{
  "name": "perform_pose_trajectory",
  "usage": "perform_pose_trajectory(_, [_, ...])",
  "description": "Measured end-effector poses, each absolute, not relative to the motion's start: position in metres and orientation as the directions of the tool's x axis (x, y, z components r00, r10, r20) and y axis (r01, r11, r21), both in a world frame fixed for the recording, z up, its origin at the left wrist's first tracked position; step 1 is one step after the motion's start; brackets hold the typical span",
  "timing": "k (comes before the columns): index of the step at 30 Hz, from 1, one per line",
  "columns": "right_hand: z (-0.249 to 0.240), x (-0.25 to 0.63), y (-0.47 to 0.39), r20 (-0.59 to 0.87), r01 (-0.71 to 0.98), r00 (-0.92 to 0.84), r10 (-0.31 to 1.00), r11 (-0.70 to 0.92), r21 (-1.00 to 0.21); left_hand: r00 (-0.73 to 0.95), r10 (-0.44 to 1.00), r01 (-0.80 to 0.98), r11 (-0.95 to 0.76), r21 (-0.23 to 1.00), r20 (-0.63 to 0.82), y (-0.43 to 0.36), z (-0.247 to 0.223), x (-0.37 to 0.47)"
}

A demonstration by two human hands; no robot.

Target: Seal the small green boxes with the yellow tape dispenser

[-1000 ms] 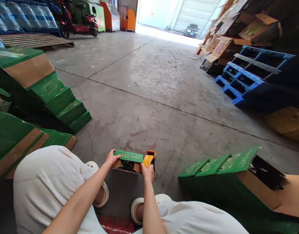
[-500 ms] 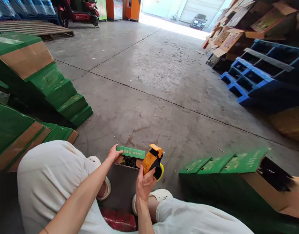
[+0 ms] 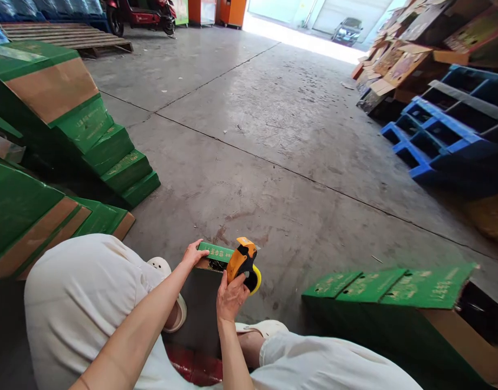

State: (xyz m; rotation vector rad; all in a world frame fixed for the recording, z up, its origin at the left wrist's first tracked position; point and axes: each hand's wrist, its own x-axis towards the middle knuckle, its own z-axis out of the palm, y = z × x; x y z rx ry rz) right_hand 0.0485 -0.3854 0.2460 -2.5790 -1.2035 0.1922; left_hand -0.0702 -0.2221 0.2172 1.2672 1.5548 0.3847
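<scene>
head view: concrete floor (image 3: 241, 179) spreads ahead; the green box (image 3: 219, 252), its top partly open, sits before me; the orange tape dispenser (image 3: 241, 261), at its right end, is gripped in my right hand (image 3: 231, 298); my left hand (image 3: 191, 254) clasps the box's left end.

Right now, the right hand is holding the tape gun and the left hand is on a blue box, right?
Not quite: the box is green, not blue, as the head view shows. The left hand is on it, and the right hand holds the tape gun.
</scene>
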Motion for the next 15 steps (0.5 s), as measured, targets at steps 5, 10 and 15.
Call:
perform_pose_trajectory(5, [0.242, 0.062, -0.357, 0.026, 0.797, 0.571, 0.821, -0.546, -0.258, 0.095, 0.857, 0.530, 0.388, 0.754, -0.507, -0.224, 0.219, -0.069])
perform_pose_trajectory(10, [0.233, 0.063, -0.358, 0.083, 0.826, 0.537, 0.840, -0.504, -0.252, 0.075, 0.877, 0.570, 0.352, 0.742, -0.474, -0.238, 0.225, -0.062])
perform_pose_trajectory(15, [0.233, 0.059, -0.364, 0.098, 0.832, 0.528, 0.844, -0.490, -0.262, 0.182, 0.965, 0.780, -0.024, 0.625, -0.189, -0.279, 0.224, -0.046])
